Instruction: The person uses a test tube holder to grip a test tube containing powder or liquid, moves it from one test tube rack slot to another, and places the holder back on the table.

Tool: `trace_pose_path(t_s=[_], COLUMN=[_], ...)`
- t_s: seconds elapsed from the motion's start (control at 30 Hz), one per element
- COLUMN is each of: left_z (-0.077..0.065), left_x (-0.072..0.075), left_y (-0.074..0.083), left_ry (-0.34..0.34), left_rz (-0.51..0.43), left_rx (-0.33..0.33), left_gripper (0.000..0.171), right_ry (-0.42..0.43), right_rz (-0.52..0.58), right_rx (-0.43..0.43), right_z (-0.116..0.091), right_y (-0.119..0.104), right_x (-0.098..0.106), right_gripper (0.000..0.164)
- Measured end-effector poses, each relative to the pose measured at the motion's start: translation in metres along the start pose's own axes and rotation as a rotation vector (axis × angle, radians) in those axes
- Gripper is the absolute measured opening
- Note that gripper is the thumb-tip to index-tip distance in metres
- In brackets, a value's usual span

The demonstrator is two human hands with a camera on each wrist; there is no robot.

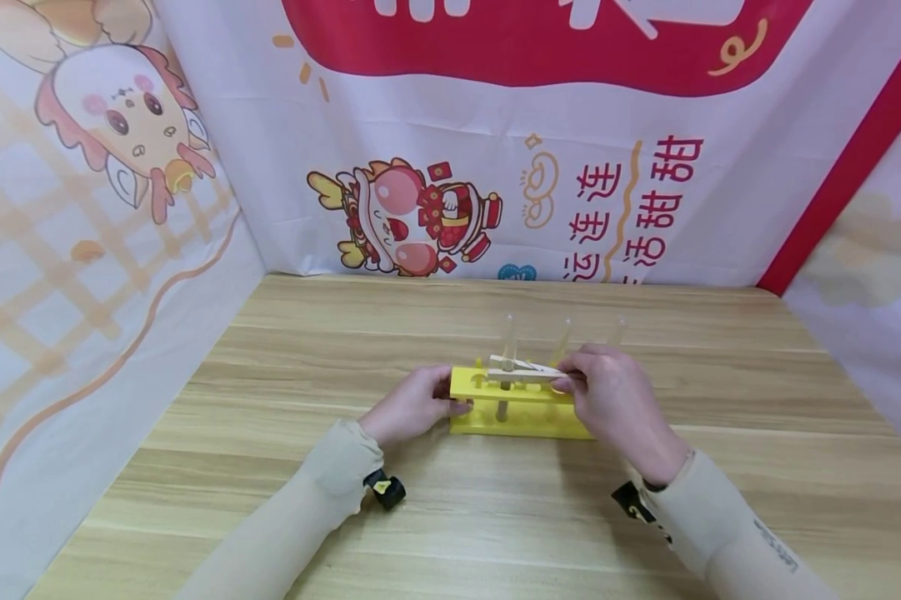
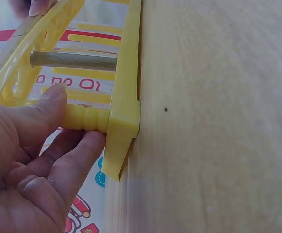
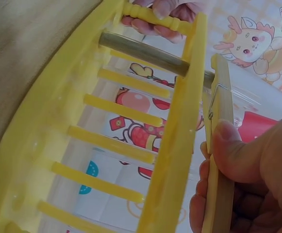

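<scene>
A yellow test tube rack stands on the table. My left hand grips the ridged post at its left end, thumb on one side and fingers on the other. In my right hand is a wooden test tube holder with a wire spring, pinched along its handle. Its front end lies around a glass test tube, just above the rack's top plate. That tube stands upright in the rack, with grey-brown contents in its lower part.
Two more clear tubes, a middle one and a right one, rise from the rack behind my right hand. Yellow pegs line the rack's back. A printed cloth hangs behind the wooden table.
</scene>
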State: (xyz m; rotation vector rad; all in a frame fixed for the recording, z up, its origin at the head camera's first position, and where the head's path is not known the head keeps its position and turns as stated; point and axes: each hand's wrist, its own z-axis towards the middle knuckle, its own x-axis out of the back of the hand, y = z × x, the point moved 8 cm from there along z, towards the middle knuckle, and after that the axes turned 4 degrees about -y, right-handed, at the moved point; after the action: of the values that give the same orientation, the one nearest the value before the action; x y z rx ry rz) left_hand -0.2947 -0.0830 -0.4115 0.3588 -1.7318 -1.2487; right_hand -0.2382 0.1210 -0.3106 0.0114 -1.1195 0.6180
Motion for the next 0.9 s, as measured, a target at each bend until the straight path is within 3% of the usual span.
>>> trace_pose_path(t_s=[0.9], left_z=[0.000], left_x=[-0.001], left_y=[-0.003], left_ry=[-0.007], left_rz=[-0.010], left_rx=[0.027], left_gripper=[0.022], right_ry=[0.094], right_rz=[0.005], right_rx=[0.000], right_z=[0.013], right_y=[-0.015], right_x=[0.049], right_gripper=[0.010])
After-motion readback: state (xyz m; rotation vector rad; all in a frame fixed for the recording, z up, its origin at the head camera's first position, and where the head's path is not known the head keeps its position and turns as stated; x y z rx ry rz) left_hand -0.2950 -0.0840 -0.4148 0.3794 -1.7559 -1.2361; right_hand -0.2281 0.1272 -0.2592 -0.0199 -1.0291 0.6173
